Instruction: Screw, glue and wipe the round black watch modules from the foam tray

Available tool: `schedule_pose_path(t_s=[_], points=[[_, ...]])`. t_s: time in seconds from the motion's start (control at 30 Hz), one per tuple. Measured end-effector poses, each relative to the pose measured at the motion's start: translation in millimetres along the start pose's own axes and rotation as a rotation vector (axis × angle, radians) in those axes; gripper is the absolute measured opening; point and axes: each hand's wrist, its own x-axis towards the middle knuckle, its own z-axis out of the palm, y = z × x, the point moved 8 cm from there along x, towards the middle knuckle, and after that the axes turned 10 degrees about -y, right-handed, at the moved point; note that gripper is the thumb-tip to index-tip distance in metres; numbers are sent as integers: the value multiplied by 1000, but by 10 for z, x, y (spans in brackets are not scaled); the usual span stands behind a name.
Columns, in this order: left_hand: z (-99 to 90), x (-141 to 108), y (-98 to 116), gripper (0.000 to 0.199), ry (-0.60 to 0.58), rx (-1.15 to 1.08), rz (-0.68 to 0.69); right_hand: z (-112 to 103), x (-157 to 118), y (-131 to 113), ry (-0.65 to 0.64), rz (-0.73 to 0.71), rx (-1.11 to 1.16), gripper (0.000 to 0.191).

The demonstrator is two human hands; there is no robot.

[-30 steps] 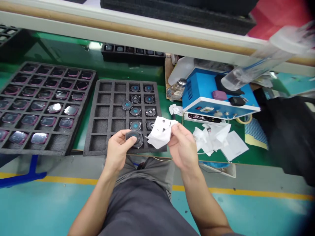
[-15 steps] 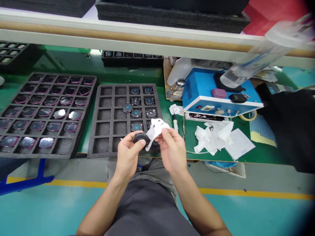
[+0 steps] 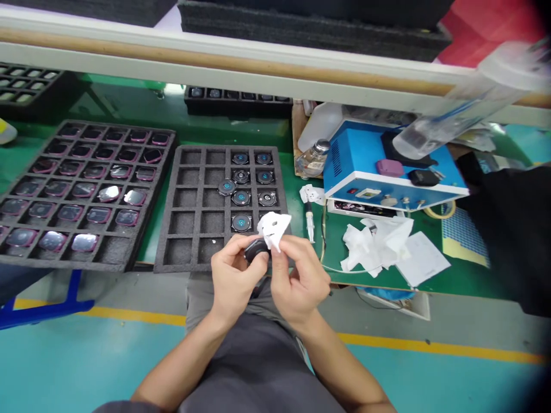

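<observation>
Over the near edge of the grey foam tray (image 3: 205,267), the left hand (image 3: 235,281) grips a dark round piece (image 3: 253,249) between thumb and fingers, tilted and partly hidden by them. The right hand (image 3: 299,281) pinches a holed white tissue (image 3: 274,226), which stands up between 1 and 2 o'clock of the piece and meets its edge; whether the right fingertips themselves touch the piece, I cannot tell. Both hands are close together, with fingers curled.

At 11 o'clock from the hands, 8 round modules (image 3: 241,222) show plainly in the tray, 1 of them resting across a divider instead of inside a pocket. At 10 o'clock, another foam tray (image 3: 112,250) carries purple-rimmed square pieces (image 3: 98,214).

A slim tool (image 3: 310,223) lies at 2 o'clock, near the hands. Farther out at 2 o'clock is a blue box (image 3: 344,154), with a small purple block (image 3: 390,168) on top. At 1 o'clock is a metal-capped bottle (image 3: 313,162), and crumpled tissues (image 3: 372,249) lie at 3 o'clock on the green bench (image 3: 465,281)
</observation>
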Motion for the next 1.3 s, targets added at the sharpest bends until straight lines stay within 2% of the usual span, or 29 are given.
schedule_pose_path(t_s=[0.23,0.4,0.63,0.9,1.07,1.3], points=[[-4,-32,96,22,28,12,-46,24,-71,-160,25,-152,-119,28],[-19,-48,105,22,-13,14,-104,22,-144,-186,15,-215,-176,31],[-4,-77,141,23,-24,77,-49,8,-188,-189,35,-267,-172,33],[26,-104,140,25,-33,137,-6,-20,-254,-159,87,-281,-199,33],[47,-109,112,24,-43,177,12,4,-231,-90,68,-175,-144,34],[70,-108,86,26,-77,239,1,31,-249,20,71,-114,-38,19]])
